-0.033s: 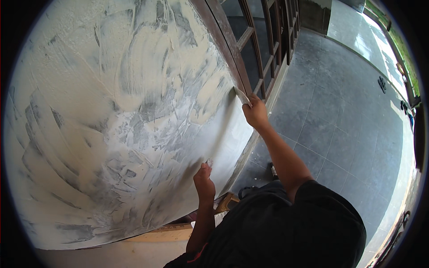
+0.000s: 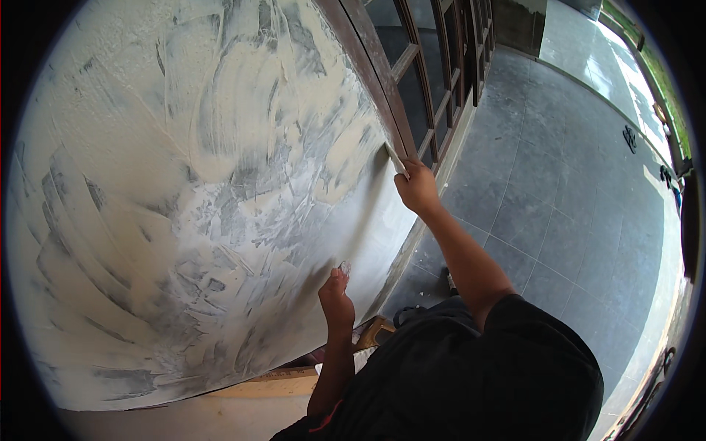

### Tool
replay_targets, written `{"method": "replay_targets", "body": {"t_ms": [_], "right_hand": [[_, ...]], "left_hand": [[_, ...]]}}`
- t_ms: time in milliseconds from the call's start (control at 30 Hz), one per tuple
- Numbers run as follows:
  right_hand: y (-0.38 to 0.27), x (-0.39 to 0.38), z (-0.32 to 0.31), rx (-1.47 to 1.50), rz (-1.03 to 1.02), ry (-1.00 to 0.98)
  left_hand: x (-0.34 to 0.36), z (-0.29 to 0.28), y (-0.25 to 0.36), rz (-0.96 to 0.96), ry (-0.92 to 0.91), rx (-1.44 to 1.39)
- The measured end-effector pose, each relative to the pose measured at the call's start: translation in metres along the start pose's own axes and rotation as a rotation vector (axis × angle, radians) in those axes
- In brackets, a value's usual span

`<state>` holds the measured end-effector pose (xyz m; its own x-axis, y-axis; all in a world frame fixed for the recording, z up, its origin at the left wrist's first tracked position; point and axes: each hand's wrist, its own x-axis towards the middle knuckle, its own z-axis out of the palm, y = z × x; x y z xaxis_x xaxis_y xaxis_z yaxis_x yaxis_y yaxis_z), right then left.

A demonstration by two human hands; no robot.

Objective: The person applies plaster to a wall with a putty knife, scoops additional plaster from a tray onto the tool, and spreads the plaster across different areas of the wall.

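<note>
A wall (image 2: 220, 213) smeared with cream and white putty over grey fills the left and middle of the head view. My right hand (image 2: 418, 187) is closed around a pale, flat putty knife (image 2: 396, 159), its blade edge-on against the wall beside the brown frame. Lower down, my left hand (image 2: 337, 300) is closed with the thumb up, close to the wall. A small whitish, smeared piece (image 2: 344, 267) shows above its thumb; most of it is hidden, so its kind is unclear.
A brown door frame (image 2: 379, 77) with glass panes borders the wall on the right. Grey floor tiles (image 2: 544, 176) stretch beyond my right arm. Sandals (image 2: 629, 139) lie far right. Below the wall, near my left forearm, is a yellowish board (image 2: 272, 385).
My right hand and the putty knife have shifted very slightly, with the knife turned a little more edge-on. My left hand has stayed in place.
</note>
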<state>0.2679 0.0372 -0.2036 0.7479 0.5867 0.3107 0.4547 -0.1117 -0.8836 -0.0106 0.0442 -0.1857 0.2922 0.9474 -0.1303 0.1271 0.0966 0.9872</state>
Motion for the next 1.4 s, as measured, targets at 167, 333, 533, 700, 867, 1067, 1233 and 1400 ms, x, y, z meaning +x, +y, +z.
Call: {"method": "replay_targets", "body": {"t_ms": [167,333,533,700,867,1067,1233,1400], "right_hand": [[-0.002,-0.032,0.003,0.118,-0.085,-0.207],[-0.018,-0.016,0.018,0.032,0.011,0.037],[-0.049,-0.101,0.055,0.026,-0.207,-0.145],[-0.022,-0.062,0.020,0.058,0.075,0.001],[-0.048,-0.019,0.049,-0.116,-0.085,0.131],[-0.044,-0.104,0.036,-0.053,-0.134,-0.216],[-0.011,-0.015,0.025,-0.076,0.080,0.102],[-0.037,-0.084,0.057,-0.109,-0.082,-0.219]], "left_hand": [[-0.001,0.000,-0.002,-0.025,0.024,-0.033],[-0.004,0.009,0.005,0.017,-0.071,0.016],[-0.006,-0.011,-0.020,-0.059,-0.061,0.005],[-0.018,-0.022,-0.024,-0.099,-0.155,0.155],[-0.035,-0.015,-0.019,-0.040,0.017,0.023],[-0.037,-0.027,-0.026,-0.150,-0.061,0.085],[-0.035,-0.017,-0.021,-0.039,-0.030,0.068],[-0.033,-0.024,-0.028,-0.062,-0.072,0.051]]}}
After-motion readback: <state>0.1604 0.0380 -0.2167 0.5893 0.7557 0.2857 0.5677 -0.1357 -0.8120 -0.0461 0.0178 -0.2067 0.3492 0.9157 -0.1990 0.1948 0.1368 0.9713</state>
